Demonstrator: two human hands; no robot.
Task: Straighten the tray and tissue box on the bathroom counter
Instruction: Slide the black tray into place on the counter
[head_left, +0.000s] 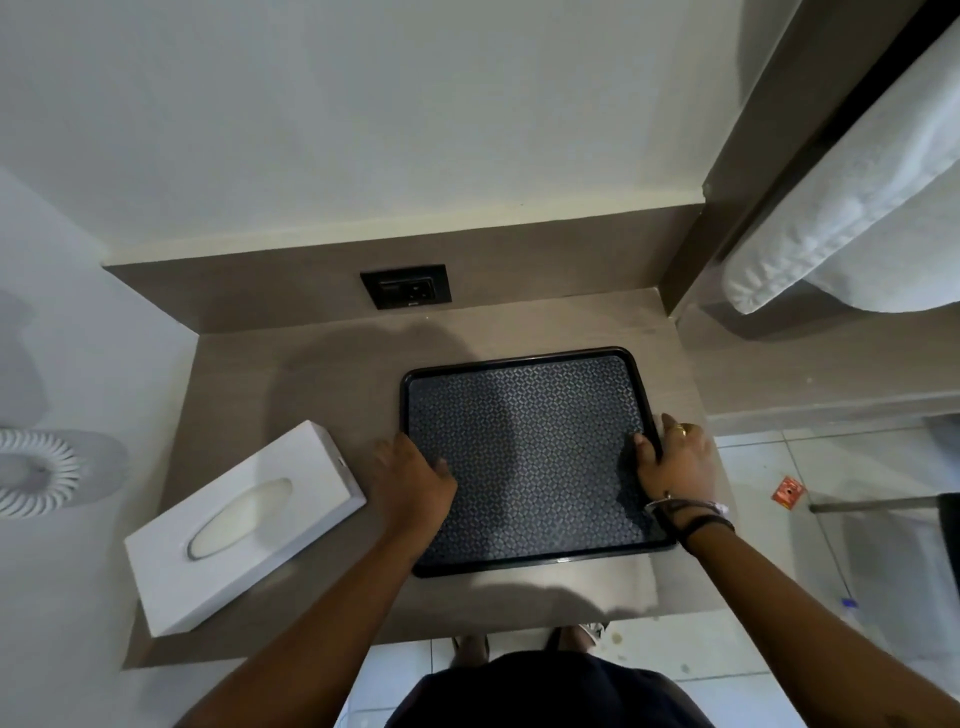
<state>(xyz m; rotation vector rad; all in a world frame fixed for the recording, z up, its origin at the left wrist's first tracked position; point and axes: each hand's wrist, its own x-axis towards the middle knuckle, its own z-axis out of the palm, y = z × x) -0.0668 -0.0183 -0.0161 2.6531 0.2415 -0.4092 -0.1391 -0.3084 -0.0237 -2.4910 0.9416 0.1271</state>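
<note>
Tray step in hand. Both hands grip the black tray (524, 364) by its side rims, on the wood-look surface (291, 374).

Left hand (410, 478): closed over the tray's left rim, thumb lying on the patterned floor of the tray, fingers down the outside edge.

Right hand (675, 462): clamped on the right rim, thumb hooked inside, fingers wrapped outside. Ring and wristbands on this hand.

Tray position: right half of the surface, close to the right edge, well short of the back wall and its socket (406, 286). Sits slightly turned against the surface's front edge, far side skewed a little. Nothing on it.

Tissue box (244, 525): white, left of the tray, just beside the left hand but apart from it. Lies clearly diagonal, near corner at the front left of the surface. Untouched for now.

Judgement: tray nearly square; next move likely a small twist with both hands to bring its edges parallel with the wall, then let go. After that the left hand is nearest to turn the box straight.
</note>
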